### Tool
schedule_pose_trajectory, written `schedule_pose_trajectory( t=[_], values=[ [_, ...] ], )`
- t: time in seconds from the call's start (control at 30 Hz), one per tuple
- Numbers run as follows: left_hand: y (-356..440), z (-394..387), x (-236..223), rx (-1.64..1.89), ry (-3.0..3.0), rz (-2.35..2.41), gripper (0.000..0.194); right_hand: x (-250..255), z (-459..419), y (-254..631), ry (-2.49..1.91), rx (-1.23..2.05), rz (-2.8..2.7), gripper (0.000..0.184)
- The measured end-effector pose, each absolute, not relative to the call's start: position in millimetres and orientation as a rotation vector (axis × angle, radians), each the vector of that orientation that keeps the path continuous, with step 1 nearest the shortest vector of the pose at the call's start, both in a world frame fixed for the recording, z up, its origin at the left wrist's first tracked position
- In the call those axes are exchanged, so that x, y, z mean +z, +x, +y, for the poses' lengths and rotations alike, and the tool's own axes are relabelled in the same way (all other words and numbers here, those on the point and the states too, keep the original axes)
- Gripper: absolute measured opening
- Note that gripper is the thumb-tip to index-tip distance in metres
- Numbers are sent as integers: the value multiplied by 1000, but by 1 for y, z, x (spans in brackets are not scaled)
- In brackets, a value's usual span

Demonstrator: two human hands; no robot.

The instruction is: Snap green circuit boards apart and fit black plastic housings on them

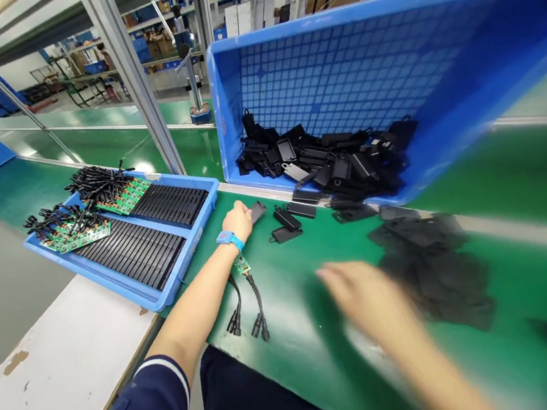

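Note:
My left hand, with a blue wrist strap, grips a small black plastic case above the green bench. Under that wrist lies a green circuit board with black cables whose connector ends point toward me. Several black cases lie just right of my left hand. My right hand is smeared by motion over the bench, so its fingers do not show clearly. Beyond it sits a blurred heap of black pieces.
A large blue crate tipped on its side holds many black cases. At left, a blue tray carries rows of black cases and circuit boards with cables. A metal post rises behind the tray.

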State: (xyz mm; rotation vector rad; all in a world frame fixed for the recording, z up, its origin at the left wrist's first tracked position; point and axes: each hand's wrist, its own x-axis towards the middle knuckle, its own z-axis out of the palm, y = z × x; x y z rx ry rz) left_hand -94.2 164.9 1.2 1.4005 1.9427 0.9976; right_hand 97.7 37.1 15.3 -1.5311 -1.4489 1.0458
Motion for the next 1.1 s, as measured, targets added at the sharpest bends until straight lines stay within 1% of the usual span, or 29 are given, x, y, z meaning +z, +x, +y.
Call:
schedule_pose_trajectory(
  t=[0.03,0.13,0.23,0.27,0.33,0.4,0.5,0.6,0.7,0.87,1.1],
  values=[
    [-97,159,4,1078,1356,1906,9,9,36,76,-1530,1029,-1559,9],
    [-108,134,16,1290,1206,1774,20,-8,35,27,-1554,967,-1771,11],
    [-121,99,25,1403,1029,1610,34,-12,38,25,-1615,945,-1821,12],
    [-123,87,25,1409,960,1550,33,-10,39,34,-1638,952,-1821,10],
    [-123,65,23,1371,817,1427,25,-3,38,60,-1655,1048,-1752,9],
    [-115,50,17,1288,678,1298,16,5,33,84,-1614,1228,-1558,18],
    [-91,37,10,1174,478,1095,20,12,19,99,-1468,1471,-1220,30],
    [-66,32,10,1170,293,836,20,11,3,92,-1369,1600,-1044,32],
    [-49,28,13,1205,219,645,21,7,-5,85,-1349,1634,-928,31],
    [-39,21,14,1248,269,640,34,8,-5,84,-1334,1657,-852,33],
    [-31,16,16,1277,399,728,35,9,-6,83,-1343,1739,-803,37]
  ],
)
